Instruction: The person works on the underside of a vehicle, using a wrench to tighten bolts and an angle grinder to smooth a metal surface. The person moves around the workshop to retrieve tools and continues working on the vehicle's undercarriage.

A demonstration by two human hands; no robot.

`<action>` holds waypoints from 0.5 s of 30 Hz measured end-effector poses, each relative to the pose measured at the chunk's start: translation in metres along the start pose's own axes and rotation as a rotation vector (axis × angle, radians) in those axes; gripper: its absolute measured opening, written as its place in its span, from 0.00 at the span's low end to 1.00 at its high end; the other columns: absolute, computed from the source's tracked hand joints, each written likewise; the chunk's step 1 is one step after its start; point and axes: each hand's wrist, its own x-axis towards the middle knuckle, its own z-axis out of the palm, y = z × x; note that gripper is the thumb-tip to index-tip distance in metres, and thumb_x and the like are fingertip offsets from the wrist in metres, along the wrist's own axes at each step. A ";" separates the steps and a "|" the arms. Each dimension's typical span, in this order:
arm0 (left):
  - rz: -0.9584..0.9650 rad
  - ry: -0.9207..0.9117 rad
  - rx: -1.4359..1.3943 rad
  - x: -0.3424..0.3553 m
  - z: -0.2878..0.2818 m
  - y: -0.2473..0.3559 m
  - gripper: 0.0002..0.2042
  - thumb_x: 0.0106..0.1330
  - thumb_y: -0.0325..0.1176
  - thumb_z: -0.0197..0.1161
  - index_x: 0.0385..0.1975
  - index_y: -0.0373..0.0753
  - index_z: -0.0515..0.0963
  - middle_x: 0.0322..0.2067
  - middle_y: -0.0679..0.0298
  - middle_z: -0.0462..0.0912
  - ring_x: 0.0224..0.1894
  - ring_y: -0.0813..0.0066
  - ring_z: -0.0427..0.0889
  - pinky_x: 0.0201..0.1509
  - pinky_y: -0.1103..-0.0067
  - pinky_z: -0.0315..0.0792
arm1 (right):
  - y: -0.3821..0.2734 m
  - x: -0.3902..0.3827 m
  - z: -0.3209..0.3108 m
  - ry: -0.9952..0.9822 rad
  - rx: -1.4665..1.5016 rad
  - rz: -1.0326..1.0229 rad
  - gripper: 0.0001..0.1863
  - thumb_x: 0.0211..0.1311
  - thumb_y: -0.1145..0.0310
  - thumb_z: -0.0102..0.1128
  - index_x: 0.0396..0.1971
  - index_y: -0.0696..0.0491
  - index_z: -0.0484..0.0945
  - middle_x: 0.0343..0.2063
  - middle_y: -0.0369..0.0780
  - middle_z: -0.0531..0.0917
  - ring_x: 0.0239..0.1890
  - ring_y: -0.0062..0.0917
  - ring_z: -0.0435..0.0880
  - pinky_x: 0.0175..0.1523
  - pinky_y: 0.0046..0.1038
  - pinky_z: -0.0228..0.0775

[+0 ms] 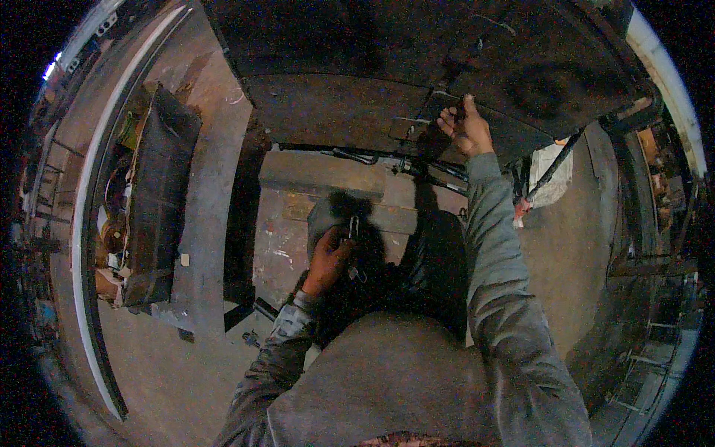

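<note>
My left hand (pixel 330 261) is closed in front of my lap. A narrow U-shaped metal wire loop (pixel 354 226) sticks up from its fingers, and a thin bright loop shows below them. My right hand (pixel 469 132) reaches forward to the dark bench top (pixel 335 100), near its front edge. Its thumb points up, apart from the loosely bent fingers, and I see nothing held between them. By those fingertips lies a thin bent metal piece (pixel 447 94). To their left is another short bright metal strip (pixel 411 119). The dim light hides finer detail.
Black rods (pixel 357 155) run under the bench's front edge. A dark bin (pixel 160 201) with mixed scrap stands at left beside a long pale curved rail (pixel 89 201). A whitish sack or sheet (pixel 551 175) hangs at right. Another bent wire (pixel 499 26) lies farther back.
</note>
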 end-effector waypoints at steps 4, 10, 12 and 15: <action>0.132 0.028 0.034 0.004 0.000 -0.013 0.12 0.68 0.30 0.59 0.48 0.34 0.73 0.37 0.65 0.78 0.37 0.78 0.74 0.40 0.79 0.71 | 0.003 0.002 -0.001 0.032 0.004 -0.022 0.26 0.69 0.48 0.54 0.42 0.61 0.68 0.34 0.45 0.76 0.36 0.34 0.80 0.47 0.41 0.82; 0.026 0.080 0.060 -0.003 0.007 0.007 0.12 0.68 0.30 0.59 0.48 0.34 0.73 0.38 0.64 0.78 0.38 0.78 0.74 0.41 0.79 0.71 | 0.004 0.006 -0.006 0.021 0.005 -0.002 0.27 0.68 0.47 0.54 0.39 0.61 0.70 0.36 0.46 0.78 0.35 0.33 0.80 0.45 0.39 0.82; 0.023 0.033 0.040 -0.002 0.003 0.006 0.11 0.68 0.30 0.59 0.47 0.35 0.73 0.38 0.64 0.78 0.37 0.78 0.74 0.40 0.80 0.71 | 0.005 0.005 -0.004 0.032 0.014 -0.005 0.26 0.68 0.47 0.54 0.39 0.60 0.70 0.36 0.46 0.78 0.35 0.33 0.80 0.44 0.39 0.82; 0.075 0.018 0.040 -0.002 0.003 0.006 0.10 0.68 0.30 0.58 0.45 0.35 0.74 0.36 0.65 0.77 0.36 0.79 0.73 0.38 0.80 0.71 | 0.009 0.003 -0.006 0.043 0.040 -0.010 0.26 0.68 0.46 0.54 0.39 0.59 0.71 0.35 0.45 0.79 0.35 0.32 0.80 0.44 0.38 0.81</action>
